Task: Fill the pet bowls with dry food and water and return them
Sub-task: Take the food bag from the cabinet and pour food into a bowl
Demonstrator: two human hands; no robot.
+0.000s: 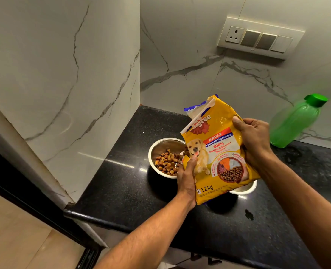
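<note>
A yellow dog food bag [219,152] is held tilted above the black counter [125,187], its torn top pointing up and away. My left hand [187,177] grips the bag's lower left edge. My right hand [252,138] holds its right side. A steel bowl [158,148] sits left of the bag with brown kibble [166,162] inside. A second steel bowl [245,188] peeks out from under the bag, and its contents are hidden.
A green water bottle [294,123] with its cap on leans against the marble wall at the right. A switch panel [259,38] is mounted on the back wall. The marble side wall stands close on the left. The counter's front edge runs near my forearms.
</note>
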